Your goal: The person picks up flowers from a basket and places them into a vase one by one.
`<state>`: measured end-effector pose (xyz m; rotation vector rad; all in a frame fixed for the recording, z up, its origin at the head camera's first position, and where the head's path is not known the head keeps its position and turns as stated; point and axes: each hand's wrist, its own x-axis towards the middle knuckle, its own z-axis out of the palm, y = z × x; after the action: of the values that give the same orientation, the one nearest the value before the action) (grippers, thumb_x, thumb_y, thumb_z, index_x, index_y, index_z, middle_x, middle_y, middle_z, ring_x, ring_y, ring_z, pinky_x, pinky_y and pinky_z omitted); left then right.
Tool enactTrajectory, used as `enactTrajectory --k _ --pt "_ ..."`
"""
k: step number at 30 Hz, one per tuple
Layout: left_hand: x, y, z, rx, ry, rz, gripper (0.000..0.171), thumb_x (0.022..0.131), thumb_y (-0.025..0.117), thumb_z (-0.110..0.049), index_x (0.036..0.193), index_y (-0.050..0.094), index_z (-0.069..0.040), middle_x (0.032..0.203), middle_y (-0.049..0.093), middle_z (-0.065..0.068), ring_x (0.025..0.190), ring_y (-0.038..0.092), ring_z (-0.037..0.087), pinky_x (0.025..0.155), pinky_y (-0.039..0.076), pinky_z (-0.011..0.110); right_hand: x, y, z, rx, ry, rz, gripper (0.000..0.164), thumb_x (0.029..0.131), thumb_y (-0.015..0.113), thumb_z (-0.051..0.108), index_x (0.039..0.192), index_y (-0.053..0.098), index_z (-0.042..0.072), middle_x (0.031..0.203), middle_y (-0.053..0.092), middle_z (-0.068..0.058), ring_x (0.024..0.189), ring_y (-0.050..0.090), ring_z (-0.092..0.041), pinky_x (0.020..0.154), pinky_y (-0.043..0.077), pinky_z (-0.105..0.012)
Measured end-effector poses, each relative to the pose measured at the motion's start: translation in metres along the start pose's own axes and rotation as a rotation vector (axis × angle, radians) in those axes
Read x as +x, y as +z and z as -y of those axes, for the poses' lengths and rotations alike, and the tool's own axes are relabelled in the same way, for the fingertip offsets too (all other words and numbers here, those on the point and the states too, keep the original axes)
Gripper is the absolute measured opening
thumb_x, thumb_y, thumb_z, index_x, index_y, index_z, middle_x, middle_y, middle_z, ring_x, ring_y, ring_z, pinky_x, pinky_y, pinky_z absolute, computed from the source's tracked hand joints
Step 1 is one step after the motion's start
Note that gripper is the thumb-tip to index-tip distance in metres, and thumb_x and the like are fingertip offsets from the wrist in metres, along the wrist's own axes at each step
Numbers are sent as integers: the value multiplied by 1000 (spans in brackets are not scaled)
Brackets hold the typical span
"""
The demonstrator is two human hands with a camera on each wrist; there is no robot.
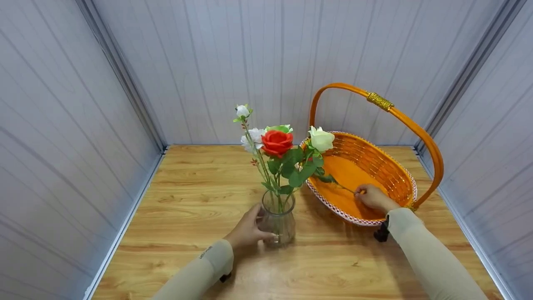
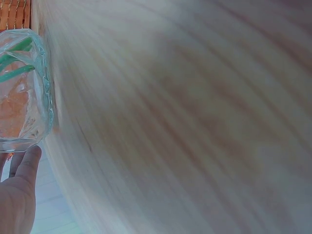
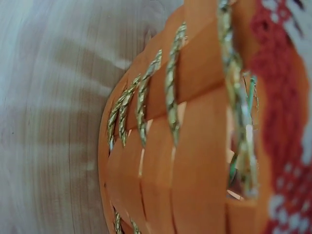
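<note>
A clear glass vase (image 1: 280,227) stands upright on the table, holding a red rose (image 1: 277,143), a white bud (image 1: 242,111) and other pale flowers. My left hand (image 1: 246,229) holds the vase from its left side, thumb at the front; fingers also show against the glass (image 2: 47,92) in the left wrist view. Inside the orange basket (image 1: 354,166), my right hand (image 1: 374,198) pinches a thin flower stem (image 1: 344,188). This stem runs up-left into leaves beside a cream rose (image 1: 321,139); which bloom it bears I cannot tell. The right wrist view hides that hand behind the basket's woven side (image 3: 195,165).
The basket's tall arched handle (image 1: 420,131) rises over its right and back sides. Wood-grain table surface (image 1: 200,187) lies left of the vase. Pale panel walls (image 1: 233,62) enclose the table at the back and both sides.
</note>
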<state>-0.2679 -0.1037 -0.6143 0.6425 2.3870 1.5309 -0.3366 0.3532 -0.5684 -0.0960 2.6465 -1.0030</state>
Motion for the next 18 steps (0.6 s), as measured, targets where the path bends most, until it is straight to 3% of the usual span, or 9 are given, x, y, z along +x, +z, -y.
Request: enactTrajectory --k 9,14,18 --pt "2 1 3 1 2 2 89 83 97 -27 153 46 -9 147 59 6 142 56 29 128 45 52 2 -9 1 199 60 -104 31 115 49 20 124 60 -8 69 48 6 60 40 -10 57 39 -27" --pt "3 1 3 1 5 7 90 84 97 -28 155 45 -9 149 59 6 143 55 29 128 45 51 3 -11 4 316 48 -224 25 113 53 17 116 64 -5 74 51 6 66 44 -10 61 40 -26" --pt "2 -1 2 12 8 9 88 86 96 -28 156 45 -14 147 59 5 142 56 28 127 47 52 3 -11 7 388 21 -316 25 111 55 12 117 66 -10 77 56 7 69 48 -8 61 42 -23"
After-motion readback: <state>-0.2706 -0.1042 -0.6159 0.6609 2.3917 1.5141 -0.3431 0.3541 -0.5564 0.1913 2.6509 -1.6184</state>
